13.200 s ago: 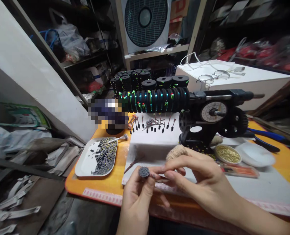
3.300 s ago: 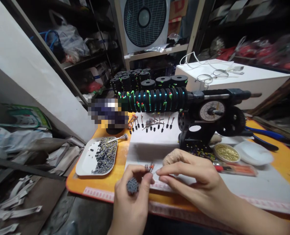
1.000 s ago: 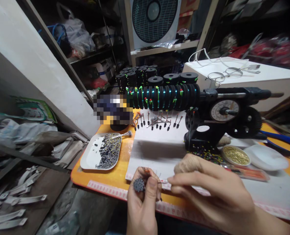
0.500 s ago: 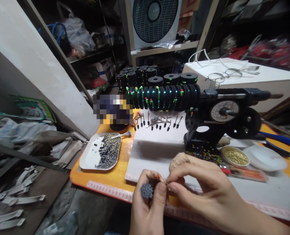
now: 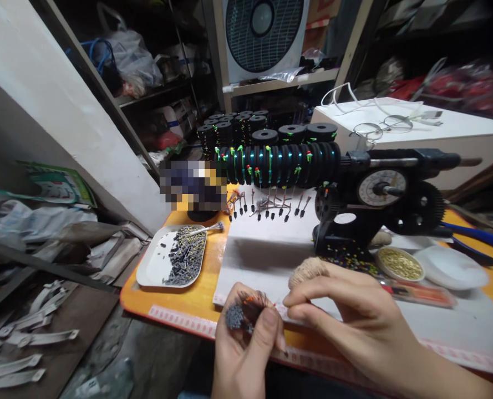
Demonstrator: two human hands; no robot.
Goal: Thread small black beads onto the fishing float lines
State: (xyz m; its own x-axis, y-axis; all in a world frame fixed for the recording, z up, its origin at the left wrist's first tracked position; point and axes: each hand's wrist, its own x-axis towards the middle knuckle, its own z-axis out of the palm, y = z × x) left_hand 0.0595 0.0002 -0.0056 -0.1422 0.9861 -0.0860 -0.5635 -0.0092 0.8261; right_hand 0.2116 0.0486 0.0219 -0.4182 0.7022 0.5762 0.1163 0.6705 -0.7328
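Observation:
My left hand is closed around a bundle of thin, dark stalks with grey round ends and some orange bits. My left thumb lies across it. Just to the right, my right hand pinches thumb and forefinger together near the bundle's orange side. Anything between those fingertips is too small to make out. Tan wrapping covers one finger of this hand. Beyond both hands, a row of black spools with blue line sits on a shaft, and small dark-tipped pieces hang below it.
At left on the orange table stands a white tray of small grey and yellow pieces. A geared machine with a dial stands at right, near a bowl of gold-coloured bits and blue-handled pliers. More black spools are stacked behind.
My left hand has shifted slightly left and turned, so the bundle fans out and shows more of its side. My right fingertips have drawn a little apart from it.

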